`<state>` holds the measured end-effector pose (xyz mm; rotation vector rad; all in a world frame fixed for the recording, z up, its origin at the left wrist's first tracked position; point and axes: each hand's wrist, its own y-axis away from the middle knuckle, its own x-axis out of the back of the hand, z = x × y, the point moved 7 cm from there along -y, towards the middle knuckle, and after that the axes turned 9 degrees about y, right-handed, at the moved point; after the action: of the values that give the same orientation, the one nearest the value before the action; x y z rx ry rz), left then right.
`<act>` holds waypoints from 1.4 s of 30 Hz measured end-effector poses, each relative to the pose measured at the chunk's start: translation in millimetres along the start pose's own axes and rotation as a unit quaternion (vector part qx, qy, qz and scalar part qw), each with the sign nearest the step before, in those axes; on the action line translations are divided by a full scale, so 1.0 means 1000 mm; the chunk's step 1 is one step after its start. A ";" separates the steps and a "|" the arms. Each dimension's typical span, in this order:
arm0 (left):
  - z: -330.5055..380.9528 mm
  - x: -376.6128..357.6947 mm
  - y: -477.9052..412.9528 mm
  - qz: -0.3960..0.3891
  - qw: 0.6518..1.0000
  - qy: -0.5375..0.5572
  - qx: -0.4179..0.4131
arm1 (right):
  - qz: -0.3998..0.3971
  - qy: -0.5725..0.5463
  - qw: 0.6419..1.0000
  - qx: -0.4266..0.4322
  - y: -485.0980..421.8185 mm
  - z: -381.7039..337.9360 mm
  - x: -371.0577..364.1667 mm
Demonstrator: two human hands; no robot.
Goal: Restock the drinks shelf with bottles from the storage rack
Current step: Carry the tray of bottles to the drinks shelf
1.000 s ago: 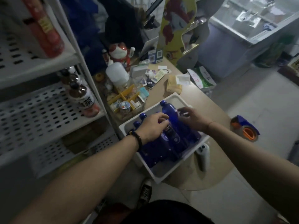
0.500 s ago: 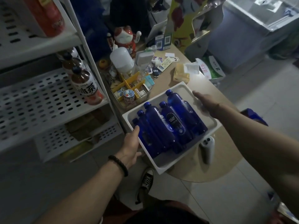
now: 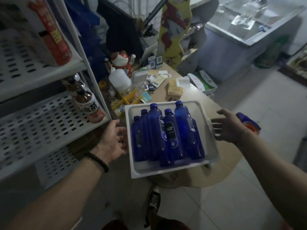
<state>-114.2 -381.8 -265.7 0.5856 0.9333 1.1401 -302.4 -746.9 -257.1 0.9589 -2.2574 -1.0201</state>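
Observation:
A white tray (image 3: 166, 171) holds several dark blue bottles (image 3: 171, 133) lying side by side, caps pointing away from me. My left hand (image 3: 113, 141) is at the tray's left edge with its fingers tucked under the rim. My right hand (image 3: 229, 128) presses its fingertips against the right rim. The tray sits square to me over the front of a round wooden table (image 3: 191, 98). To the left stands a white perforated metal shelf (image 3: 33, 123) with brown tea bottles (image 3: 90, 107) at its right end.
A red package (image 3: 53, 34) lies on the upper shelf. Behind the tray, the table carries a yellow organizer (image 3: 129, 98), a white jug (image 3: 119, 79), a cat figurine (image 3: 121, 59) and papers. A blue-orange tape dispenser (image 3: 249, 125) sits by my right wrist. My shoe (image 3: 154, 200) is below.
Both hands left the bottles and went to the tray's two sides. The tray turned from a diagonal to square with me and shifted nearer, covering the white object by its front corner.

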 end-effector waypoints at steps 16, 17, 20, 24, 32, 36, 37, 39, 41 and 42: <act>-0.017 -0.010 0.165 -0.177 0.961 -0.211 -0.020 | 0.229 -0.225 0.927 0.193 0.345 0.222 0.017; -0.026 -0.010 0.177 -0.180 0.959 -0.217 -0.020 | 0.241 -0.238 0.922 0.189 0.360 0.239 0.021; -0.064 -0.003 0.216 -0.190 0.951 -0.244 -0.014 | 0.255 -0.266 0.910 0.189 0.407 0.295 0.032; -0.121 0.008 0.263 -0.211 0.938 -0.273 -0.009 | 0.274 -0.305 0.891 0.197 0.461 0.371 0.053; -0.259 0.023 0.354 -0.217 0.924 -0.314 -0.011 | 0.291 -0.341 0.873 0.194 0.550 0.511 0.105; -0.323 0.023 0.389 -0.231 0.916 -0.326 0.019 | 0.314 -0.330 0.870 0.188 0.587 0.556 0.141; -0.334 0.020 0.396 -0.235 0.915 -0.328 0.018 | 0.319 -0.328 0.869 0.188 0.593 0.564 0.150; -0.352 0.012 0.404 -0.234 0.913 -0.333 0.007 | 0.330 -0.320 0.869 0.182 0.598 0.577 0.166; -0.368 -0.001 0.409 -0.234 0.912 -0.337 0.003 | 0.329 -0.319 0.870 0.183 0.598 0.585 0.182; -0.372 -0.009 0.410 -0.231 0.912 -0.340 -0.001 | 0.330 -0.321 0.869 0.182 0.596 0.587 0.189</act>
<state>-639.0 -274.2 -125.5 0.6557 0.4221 0.4468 -1046.8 -344.2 -120.5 -0.1361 -3.0637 -0.6480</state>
